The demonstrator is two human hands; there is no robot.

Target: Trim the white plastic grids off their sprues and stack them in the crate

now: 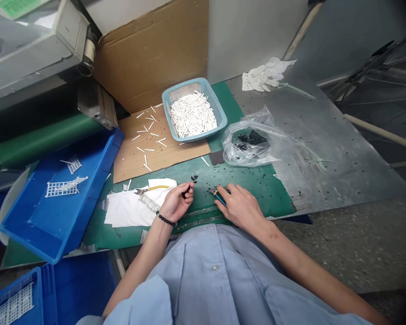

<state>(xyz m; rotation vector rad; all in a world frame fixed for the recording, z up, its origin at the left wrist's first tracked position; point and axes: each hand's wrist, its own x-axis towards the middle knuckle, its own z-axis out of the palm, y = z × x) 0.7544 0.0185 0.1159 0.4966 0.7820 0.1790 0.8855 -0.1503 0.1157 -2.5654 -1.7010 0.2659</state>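
My left hand (177,201) rests on the green mat (253,183) near the front edge, fingers pinched on a small black part (185,193). A dark bead bracelet circles that wrist. My right hand (238,205) lies a little to the right, closed round blue-handled cutters (216,194) whose tip points left toward the left hand. A small heap of black bits (194,178) sits just beyond the two hands. A second pair of cutters with yellow handles (151,189) lies on white paper (131,208) left of my left hand.
A light-blue basket (219,110) full of white sticks stands at the back, with loose sticks on cardboard (137,155) beside it. A clear bag of black parts (250,142) lies to the right. Blue bins (59,212) with white grids sit left. White gloves (264,74) lie far back.
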